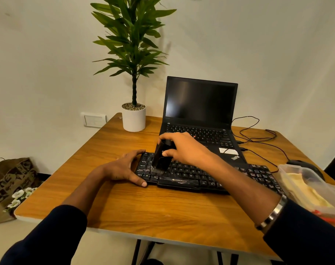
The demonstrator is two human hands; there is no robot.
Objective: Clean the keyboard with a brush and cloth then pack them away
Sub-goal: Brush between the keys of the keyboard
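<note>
On the wooden table [124,203], right in front of the open laptop [199,115], sits the black keyboard [201,178], and the person is bent over its left end. Their right hand [184,148] clasps a black brush [160,157], fingers over the top of the block and thumb against its near face, with the bristles down on the keys at the lower-left rows. Their left hand [124,167] braces the keyboard's left edge, fingers curved over the far corner and thumb pressed against the near one, so the board looks pinned between them.

From where I stand, the brushing is at an early stretch; most of the board lies to the right, untouched by the bristles at this moment. To do it well, I'd say short strokes along the gaps between rows, tipping the brush so the bristles reach down beside the keys, and sweeping crumbs toward one edge, away from the laptop. That bracing hand matters, since a light board would likely skate on smooth wood. Light pressure seems wise, to spare the keycaps.

At the right edge of the table a clear plastic container [289,169] holds something yellow, probably the cloth [304,190], though I cannot tell for sure
</note>
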